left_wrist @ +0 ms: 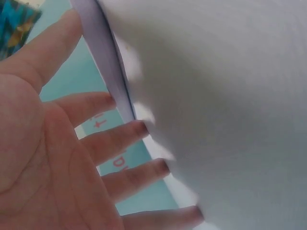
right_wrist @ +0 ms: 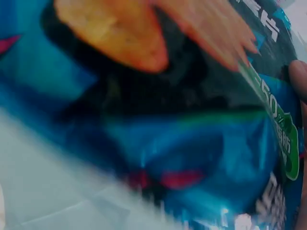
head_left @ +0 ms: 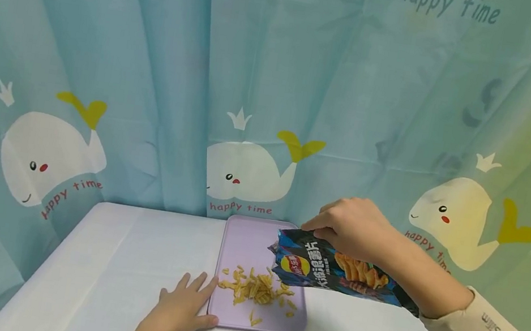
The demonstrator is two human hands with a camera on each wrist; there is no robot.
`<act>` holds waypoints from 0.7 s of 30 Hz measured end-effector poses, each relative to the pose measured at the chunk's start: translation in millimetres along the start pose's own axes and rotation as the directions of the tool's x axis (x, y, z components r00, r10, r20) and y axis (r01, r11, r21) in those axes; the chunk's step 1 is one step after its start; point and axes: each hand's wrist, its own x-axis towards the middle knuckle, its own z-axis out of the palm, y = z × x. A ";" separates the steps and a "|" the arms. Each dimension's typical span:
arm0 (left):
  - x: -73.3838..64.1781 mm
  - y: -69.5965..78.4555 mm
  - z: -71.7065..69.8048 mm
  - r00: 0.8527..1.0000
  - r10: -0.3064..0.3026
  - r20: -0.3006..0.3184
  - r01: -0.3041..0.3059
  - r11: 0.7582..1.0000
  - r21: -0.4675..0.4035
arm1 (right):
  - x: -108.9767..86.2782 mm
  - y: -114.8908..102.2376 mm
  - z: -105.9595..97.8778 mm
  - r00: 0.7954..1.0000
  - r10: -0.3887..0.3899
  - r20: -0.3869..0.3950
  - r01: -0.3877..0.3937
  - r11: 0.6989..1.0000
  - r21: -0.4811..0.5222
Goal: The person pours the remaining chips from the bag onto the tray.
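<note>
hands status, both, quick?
Left hand: open, fingers spread, thumb and index at the edge of the purple tray.
Right hand: closed, holding the chip bag by its upper side.

A home setting seems likeliest, although the room beyond the curtain cannot be told. Behind the right hand's (head_left: 351,227) grip on a Lay's potato-chip bag (head_left: 314,267) hangs a light-blue curtain (head_left: 168,59), folded like household drapery and printed with "happy time" lettering (head_left: 449,4) and crowned white whales, a playful, domestic pattern. One whale (head_left: 453,216) shows right of the grip, two more left of it. Below the grip spreads a plain white table (head_left: 157,235), its far edge against the curtain. Left of the grip, a lilac tray (head_left: 246,242) bears snack-sized potato-chip pieces (head_left: 257,289), everyday household fare.
</note>
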 end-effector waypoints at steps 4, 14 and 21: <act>1.3 -1.3 1.1 1.000 0.003 -0.002 -0.003 1.000 -0.002 | 1.1 -0.6 1.6 1.000 0.001 0.003 -0.001 1.000 -0.010; 0.1 -1.5 2.6 1.000 0.000 0.000 0.000 1.000 -0.001 | 1.1 -1.3 4.6 1.000 -0.002 0.010 0.002 1.000 0.000; 2.6 -1.1 0.9 1.000 -0.001 0.004 0.001 1.000 0.002 | 4.1 -3.9 2.5 1.000 -0.018 0.022 0.018 0.999 -0.029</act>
